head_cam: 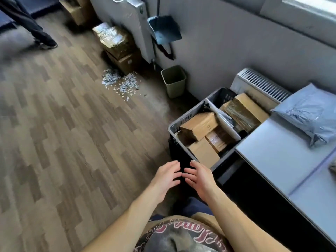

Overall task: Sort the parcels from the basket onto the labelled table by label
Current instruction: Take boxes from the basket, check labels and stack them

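A grey basket [187, 115] stands on the floor beside the table [276, 153] and holds several brown cardboard parcels [200, 124]. A second basket [222, 95] behind it holds a larger taped parcel [243, 110]. A grey plastic mailer bag [311, 111] lies on the table top. My left hand [167, 177] and my right hand [200, 177] hover side by side just in front of the near basket, fingers spread and relaxed, holding nothing.
A green waste bin [173, 80] stands by the wall, with paper scraps [121, 84] strewn on the wooden floor. Stacked boxes [118, 46] and a dustpan [163, 30] are by the radiator. Another person's legs [32, 28] are at the far left.
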Tool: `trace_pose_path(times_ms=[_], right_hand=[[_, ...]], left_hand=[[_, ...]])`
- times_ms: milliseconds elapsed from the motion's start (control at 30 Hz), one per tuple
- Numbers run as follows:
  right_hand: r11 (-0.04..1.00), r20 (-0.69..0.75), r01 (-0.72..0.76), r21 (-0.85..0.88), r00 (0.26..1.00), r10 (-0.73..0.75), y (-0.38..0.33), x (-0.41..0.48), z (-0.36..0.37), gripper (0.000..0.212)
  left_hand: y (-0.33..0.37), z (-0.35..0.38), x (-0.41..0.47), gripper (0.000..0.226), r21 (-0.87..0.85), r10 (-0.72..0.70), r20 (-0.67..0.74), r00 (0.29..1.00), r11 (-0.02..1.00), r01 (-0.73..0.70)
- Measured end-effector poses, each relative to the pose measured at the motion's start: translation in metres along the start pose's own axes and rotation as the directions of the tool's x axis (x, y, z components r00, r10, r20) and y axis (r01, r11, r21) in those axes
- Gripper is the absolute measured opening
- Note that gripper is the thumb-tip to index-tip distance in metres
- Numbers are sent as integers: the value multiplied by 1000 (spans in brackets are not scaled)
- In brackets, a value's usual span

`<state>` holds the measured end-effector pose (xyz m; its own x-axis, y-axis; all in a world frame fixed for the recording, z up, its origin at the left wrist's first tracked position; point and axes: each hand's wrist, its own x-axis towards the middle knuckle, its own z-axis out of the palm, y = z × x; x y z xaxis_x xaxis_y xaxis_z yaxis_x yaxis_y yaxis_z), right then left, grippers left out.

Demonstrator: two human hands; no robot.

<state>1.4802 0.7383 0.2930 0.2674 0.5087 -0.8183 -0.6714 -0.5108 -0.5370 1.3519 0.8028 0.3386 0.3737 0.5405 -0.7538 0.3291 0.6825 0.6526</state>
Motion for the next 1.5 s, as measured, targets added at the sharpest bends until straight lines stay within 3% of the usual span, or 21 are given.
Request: trace_pose_path(times_ms=[233, 500, 600, 767, 967, 1233, 1367, 1500], right_hand=[[1000, -43, 18, -6, 999, -18, -76, 50, 28, 31], [998, -270, -40, 52, 961, 53, -121, 131, 31, 23], [996, -393, -88, 6, 916, 83, -128, 171, 31, 39], [956, -632, -292, -22, 745, 213, -137, 195, 51, 59], [947, -644, -320, -11, 727, 238, -155, 234, 74, 74], [922, -702, -387, 22, 651, 290, -172, 312, 65, 109], [929, -740, -361, 84, 601, 301, -179, 332, 47, 97], [951, -759, -301, 76, 601, 251, -173, 320, 45, 82]], left_hand=[[83, -5, 76, 47, 30, -31, 28, 999, 999, 30], [152, 3, 192, 46, 104, -197, 161, 967, 978, 181], [175, -2, 244, 44, 187, -309, 218, 926, 944, 271], [214, -11, 327, 51, 404, -476, 288, 831, 847, 345], [237, -1, 396, 51, 606, -566, 311, 763, 737, 300], [248, -19, 442, 51, 625, -602, 258, 756, 700, 344], [248, -38, 455, 48, 646, -613, 197, 765, 668, 370], [239, -42, 463, 45, 739, -639, 177, 749, 589, 327]])
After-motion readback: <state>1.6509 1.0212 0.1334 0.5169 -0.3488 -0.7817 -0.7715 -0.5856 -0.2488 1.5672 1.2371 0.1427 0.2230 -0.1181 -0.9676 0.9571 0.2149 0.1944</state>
